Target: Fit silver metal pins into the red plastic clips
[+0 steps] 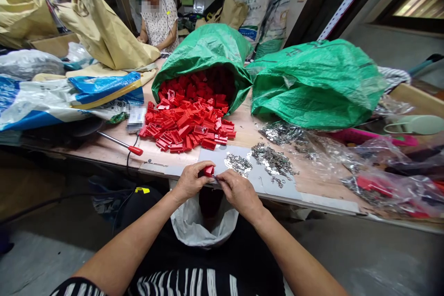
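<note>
My left hand (192, 179) is closed around a small red plastic part (208, 170) at the near edge of the table. My right hand (235, 188) pinches something small and thin against that part; it looks like a metal piece but is too small to be sure. Both hands hover over a white bag (194, 226) hanging open below the table edge. Beyond them a heap of red plastic parts (189, 122) spills from an open green sack (208, 51). Little piles of shiny metal pieces (263, 159) lie just past my right hand.
A second green sack (315, 83) lies to the right, with clear plastic bags (381, 180) of parts beside it. A red-handled tool (121, 143) lies on the left of the wooden table (104, 150). Another person (157, 14) sits at the far side among tan and white sacks.
</note>
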Demonstrator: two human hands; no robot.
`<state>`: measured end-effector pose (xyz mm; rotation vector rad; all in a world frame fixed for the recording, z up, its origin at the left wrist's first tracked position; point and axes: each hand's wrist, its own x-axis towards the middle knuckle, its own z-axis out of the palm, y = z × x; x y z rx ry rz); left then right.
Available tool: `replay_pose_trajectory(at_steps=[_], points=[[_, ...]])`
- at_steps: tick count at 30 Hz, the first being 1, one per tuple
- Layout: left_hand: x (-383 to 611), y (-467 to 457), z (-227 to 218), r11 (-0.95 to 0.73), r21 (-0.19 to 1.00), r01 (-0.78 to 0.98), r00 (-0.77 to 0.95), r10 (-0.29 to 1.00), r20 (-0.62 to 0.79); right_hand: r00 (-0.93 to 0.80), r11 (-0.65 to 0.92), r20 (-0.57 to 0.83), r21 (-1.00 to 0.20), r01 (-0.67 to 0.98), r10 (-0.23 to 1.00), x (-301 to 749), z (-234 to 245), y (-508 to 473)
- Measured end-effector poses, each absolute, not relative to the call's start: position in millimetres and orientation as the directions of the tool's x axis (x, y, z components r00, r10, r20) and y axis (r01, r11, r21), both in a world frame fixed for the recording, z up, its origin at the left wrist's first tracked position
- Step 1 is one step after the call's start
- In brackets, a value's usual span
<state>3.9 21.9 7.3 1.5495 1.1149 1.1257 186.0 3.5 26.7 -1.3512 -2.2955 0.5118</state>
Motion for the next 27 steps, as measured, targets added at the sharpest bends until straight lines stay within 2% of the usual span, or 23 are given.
replay_pose_trajectory(at_steps=[6, 10, 14, 17, 20, 22, 24, 27], points=[[5, 23, 7, -0.198, 0.961, 0.193, 0.176, 0.971, 0.165, -0.312, 0.341, 0.143, -0.483, 0.806, 0.939, 170, 28, -3], [8, 19, 10, -0.203, 0.958, 0.204, 0.155, 0.973, 0.174, -0.342, 0.347, 0.121, -0.579, 0.738, 0.932, 177, 27, 0], [11, 6, 16, -0.181, 0.97, 0.162, 0.071, 0.983, 0.172, -0.338, 0.382, 0.213, -0.711, 0.59, 0.917, 189, 26, -3], [12, -6, 25, -0.14, 0.99, 0.025, 0.002, 0.99, 0.14, -0.333, 0.36, 0.208, -0.784, 0.505, 0.92, 194, 27, -10], [15, -17, 34, -0.026, 0.973, -0.23, -0.02, 1.0, 0.022, -0.393, 0.312, 0.13, -0.841, 0.442, 0.91, 194, 34, -19], [17, -22, 39, 0.113, 0.887, -0.448, 0.071, 0.993, -0.091, -0.443, 0.299, 0.098, -0.862, 0.41, 0.891, 192, 40, -24], [19, -27, 42, 0.263, 0.743, -0.615, 0.204, 0.964, -0.172, -0.471, 0.294, 0.083, -0.871, 0.394, 0.878, 190, 46, -28], [20, -32, 43, 0.39, 0.559, -0.732, 0.29, 0.92, -0.262, -0.489, 0.303, 0.087, -0.872, 0.384, 0.868, 187, 53, -31]])
